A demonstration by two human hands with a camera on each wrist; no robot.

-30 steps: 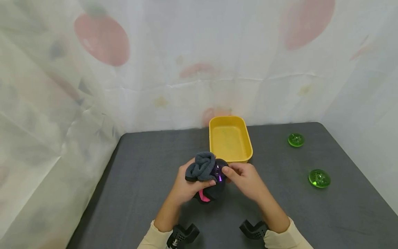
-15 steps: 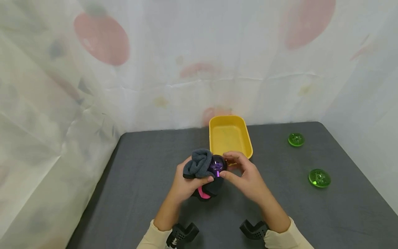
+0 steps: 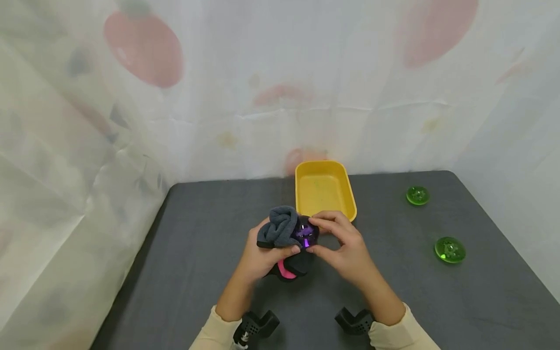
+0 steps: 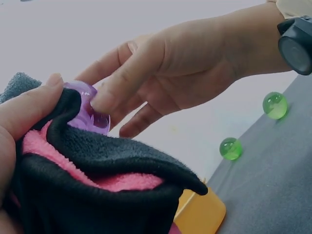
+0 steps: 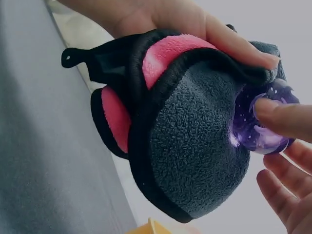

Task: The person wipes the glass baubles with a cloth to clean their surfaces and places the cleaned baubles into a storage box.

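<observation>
Purple disc (image 3: 305,234), a small translucent plastic piece, is held above the dark grey table (image 3: 197,272), just in front of the yellow tray (image 3: 324,167), half wrapped in a grey fleece cloth (image 3: 280,227) with black edging and pink lining. The cloth is gripped by the left hand (image 3: 262,255), its fingers curled around the bunched fabric, while the disc is pinched at its rim by the thumb and fingertips (image 4: 105,100) of the right hand (image 3: 345,248). The disc is judged light, rigid and smooth, so likely slippery; it is best taken by its edge. The cloth is judged soft and limp, best gathered in a full grasp. Two green discs (image 3: 449,250) are seen well apart to the right.
</observation>
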